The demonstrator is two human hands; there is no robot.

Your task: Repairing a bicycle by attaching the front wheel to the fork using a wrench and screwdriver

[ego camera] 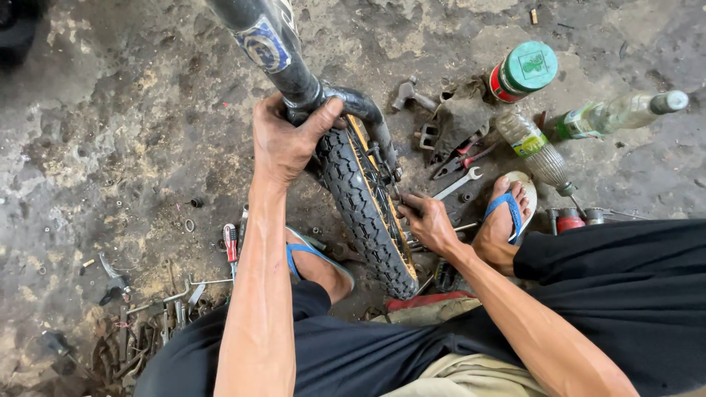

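Note:
A small bicycle wheel [365,213] with a knobbly black tyre stands upright between my feet, held in a black fork [368,116] below a dark frame tube [268,40]. My left hand [285,140] is closed around the fork crown at the top of the tyre. My right hand [428,220] is at the wheel's hub on the right side, its fingers pinched against the spokes or axle; what it grips is too small to tell.
Tools lie on the stained concrete floor: a spanner [457,183], pliers [460,158], a red-handled screwdriver [231,241] and several rusty parts [147,331] at lower left. A green-lidded can [523,70] and two plastic bottles [621,112] lie at upper right. My feet wear blue sandals [509,209].

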